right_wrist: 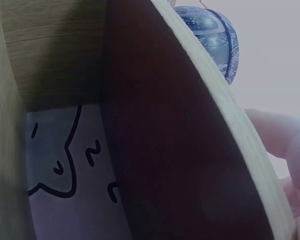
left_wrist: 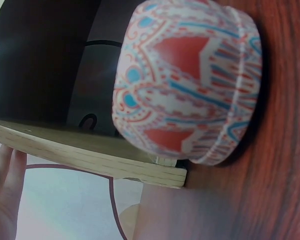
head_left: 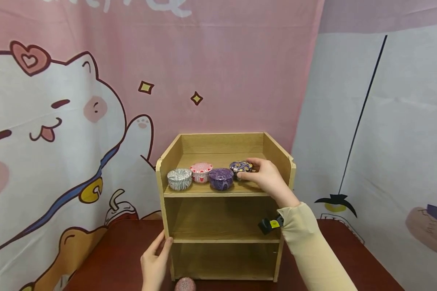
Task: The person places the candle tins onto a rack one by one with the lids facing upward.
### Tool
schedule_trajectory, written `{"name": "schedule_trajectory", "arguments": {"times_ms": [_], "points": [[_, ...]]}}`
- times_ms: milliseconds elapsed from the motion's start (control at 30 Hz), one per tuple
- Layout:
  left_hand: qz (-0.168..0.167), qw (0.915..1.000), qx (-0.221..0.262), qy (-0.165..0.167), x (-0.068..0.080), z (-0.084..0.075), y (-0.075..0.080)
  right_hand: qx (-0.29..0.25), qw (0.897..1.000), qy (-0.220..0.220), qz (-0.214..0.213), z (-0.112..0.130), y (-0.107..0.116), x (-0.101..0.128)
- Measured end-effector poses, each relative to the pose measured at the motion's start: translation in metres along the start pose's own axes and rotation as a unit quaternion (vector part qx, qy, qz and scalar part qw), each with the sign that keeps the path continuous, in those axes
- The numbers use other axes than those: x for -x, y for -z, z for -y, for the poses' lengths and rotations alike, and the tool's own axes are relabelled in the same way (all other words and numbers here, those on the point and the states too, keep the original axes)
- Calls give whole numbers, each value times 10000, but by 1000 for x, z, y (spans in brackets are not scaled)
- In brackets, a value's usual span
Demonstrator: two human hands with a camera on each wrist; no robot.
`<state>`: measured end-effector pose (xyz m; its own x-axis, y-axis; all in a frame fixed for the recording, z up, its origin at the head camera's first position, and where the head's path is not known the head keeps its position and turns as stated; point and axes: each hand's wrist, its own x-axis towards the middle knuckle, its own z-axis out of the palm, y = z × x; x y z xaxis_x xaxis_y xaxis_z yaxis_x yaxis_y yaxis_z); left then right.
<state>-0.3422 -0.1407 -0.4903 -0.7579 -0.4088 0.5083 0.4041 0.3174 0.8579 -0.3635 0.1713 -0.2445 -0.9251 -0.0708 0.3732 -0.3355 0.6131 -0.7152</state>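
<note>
My right hand (head_left: 267, 178) holds a round tin (head_left: 240, 166) with a dark blue and yellow pattern at the right of the top shelf, thumb in front and fingers at its far side. Beside it stand a purple tin (head_left: 221, 179), a pink-and-red tin (head_left: 201, 172) and a black-and-white striped tin (head_left: 179, 179). Lower down, my left hand (head_left: 155, 258) grips the left side panel (head_left: 165, 210) of the wooden shelf unit, with its thumb at the front edge and fingers (left_wrist: 10, 175) along the outer face. Near it a red, white and blue patterned tin (left_wrist: 190, 85) sits on the table.
The shelf unit has a raised back (head_left: 222, 143) and side walls around its top shelf. A middle board (head_left: 225, 241) and a bottom board (head_left: 225, 278) lie below. The reddish-brown table (head_left: 105, 254) extends to both sides, with printed cloths (head_left: 233, 72) hanging behind.
</note>
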Motion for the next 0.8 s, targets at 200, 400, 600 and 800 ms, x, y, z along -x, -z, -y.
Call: {"name": "schedule_trajectory", "arguments": {"times_ms": [200, 400, 600, 800], "points": [[8, 9999, 47, -125, 0, 1, 2, 79, 9999, -17, 92, -1, -1, 0], [-24, 10000, 13, -75, -3, 0, 2, 189, 9998, 83, 11, 0, -1, 0], [94, 9997, -113, 207, -3, -1, 4, 97, 9999, 119, 20, 0, 0, 1], [123, 9991, -306, 267, -1, -2, 3, 110, 9998, 142, 53, -3, 1, 2]]}}
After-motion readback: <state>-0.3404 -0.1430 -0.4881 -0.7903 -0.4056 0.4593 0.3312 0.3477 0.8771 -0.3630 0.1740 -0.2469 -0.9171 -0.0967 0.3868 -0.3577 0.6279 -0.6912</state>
